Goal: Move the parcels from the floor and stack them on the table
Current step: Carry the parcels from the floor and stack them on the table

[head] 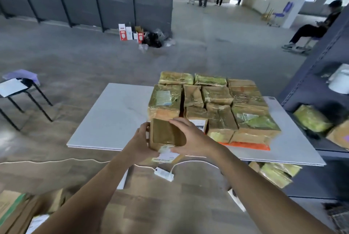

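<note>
A brown taped parcel [163, 135] with a white label on its near end sits at the front edge of the white table [113, 116], against the stack. My left hand [140, 141] grips its left side. My right hand [190, 137] curls over its top and right side, thumb near the label. Several taped brown parcels [217, 101] are packed side by side on the table behind and to the right of it. More parcels [11, 213] lie on the floor at the lower left.
A white power adapter [164, 173] with its cable lies on the floor under the table edge. A black stool [17, 90] stands left. A grey shelf [321, 86] with parcels stands right. Parcels [275, 173] sit under the table. A person [313, 28] sits at far right.
</note>
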`<action>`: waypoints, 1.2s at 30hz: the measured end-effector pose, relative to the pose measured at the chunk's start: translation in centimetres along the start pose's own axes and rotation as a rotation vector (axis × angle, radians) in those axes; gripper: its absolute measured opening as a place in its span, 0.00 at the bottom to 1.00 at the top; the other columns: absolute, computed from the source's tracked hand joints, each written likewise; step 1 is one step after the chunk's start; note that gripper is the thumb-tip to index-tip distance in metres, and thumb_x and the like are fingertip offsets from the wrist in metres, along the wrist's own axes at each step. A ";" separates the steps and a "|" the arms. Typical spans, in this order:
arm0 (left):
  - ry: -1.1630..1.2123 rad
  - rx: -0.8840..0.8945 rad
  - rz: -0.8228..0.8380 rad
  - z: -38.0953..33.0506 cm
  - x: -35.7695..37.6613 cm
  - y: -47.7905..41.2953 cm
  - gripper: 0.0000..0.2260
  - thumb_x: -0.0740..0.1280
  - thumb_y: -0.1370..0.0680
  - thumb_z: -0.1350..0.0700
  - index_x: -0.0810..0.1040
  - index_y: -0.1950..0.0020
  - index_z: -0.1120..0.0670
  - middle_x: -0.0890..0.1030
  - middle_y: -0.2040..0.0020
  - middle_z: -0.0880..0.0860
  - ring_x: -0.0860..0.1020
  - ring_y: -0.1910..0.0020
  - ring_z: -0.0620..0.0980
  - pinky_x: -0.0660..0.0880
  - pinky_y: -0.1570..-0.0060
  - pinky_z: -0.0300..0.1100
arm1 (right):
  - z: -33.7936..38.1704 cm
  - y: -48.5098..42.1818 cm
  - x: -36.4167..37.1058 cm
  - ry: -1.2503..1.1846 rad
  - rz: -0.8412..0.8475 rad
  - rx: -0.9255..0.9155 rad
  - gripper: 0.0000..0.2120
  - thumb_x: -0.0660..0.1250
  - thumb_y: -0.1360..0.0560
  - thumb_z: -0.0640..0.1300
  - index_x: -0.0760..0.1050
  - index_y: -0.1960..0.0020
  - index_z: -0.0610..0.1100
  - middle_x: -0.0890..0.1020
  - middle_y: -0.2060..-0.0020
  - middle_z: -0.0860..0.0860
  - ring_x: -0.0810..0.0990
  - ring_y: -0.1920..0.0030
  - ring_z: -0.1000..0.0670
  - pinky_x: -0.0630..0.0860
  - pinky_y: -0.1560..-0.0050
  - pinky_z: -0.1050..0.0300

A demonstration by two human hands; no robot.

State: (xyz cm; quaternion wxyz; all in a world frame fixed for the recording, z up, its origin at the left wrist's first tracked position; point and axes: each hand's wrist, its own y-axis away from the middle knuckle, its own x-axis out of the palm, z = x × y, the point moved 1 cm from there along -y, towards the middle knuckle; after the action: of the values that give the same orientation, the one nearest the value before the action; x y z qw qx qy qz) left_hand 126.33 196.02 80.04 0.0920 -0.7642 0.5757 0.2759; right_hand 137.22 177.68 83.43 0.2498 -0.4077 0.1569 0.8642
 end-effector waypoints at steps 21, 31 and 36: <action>-0.958 0.494 -0.039 2.0 1.1 -18.1 0.42 0.75 0.44 0.36 0.75 0.37 0.58 0.78 0.45 0.58 0.78 0.47 0.59 0.76 0.50 0.52 | -7.4 -14.4 -3.8 0.326 0.281 0.264 0.46 0.73 0.35 0.67 0.54 0.24 0.60 0.63 0.31 0.58 0.65 0.32 0.53 0.70 0.37 0.53; -0.671 0.595 -0.181 2.1 1.7 -19.7 0.23 0.61 0.28 0.40 0.76 0.40 0.53 0.76 0.41 0.54 0.74 0.43 0.57 0.74 0.41 0.52 | -9.4 -16.0 -3.4 0.713 0.265 0.132 0.34 0.70 0.32 0.62 0.66 0.33 0.46 0.69 0.38 0.49 0.66 0.37 0.48 0.68 0.39 0.50; -0.464 0.180 -0.271 3.7 0.6 -20.6 0.26 0.65 0.25 0.45 0.69 0.32 0.59 0.70 0.34 0.62 0.69 0.35 0.62 0.70 0.38 0.57 | -10.5 -15.4 -3.4 0.667 0.238 0.117 0.38 0.72 0.35 0.63 0.64 0.31 0.51 0.66 0.36 0.52 0.64 0.38 0.49 0.66 0.37 0.48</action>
State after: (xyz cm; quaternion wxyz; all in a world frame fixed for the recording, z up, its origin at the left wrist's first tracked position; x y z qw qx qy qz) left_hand 144.43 203.84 73.01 0.3249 -0.7393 0.4539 0.3766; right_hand 154.22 184.42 78.55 0.1052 -0.6311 0.3255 0.6962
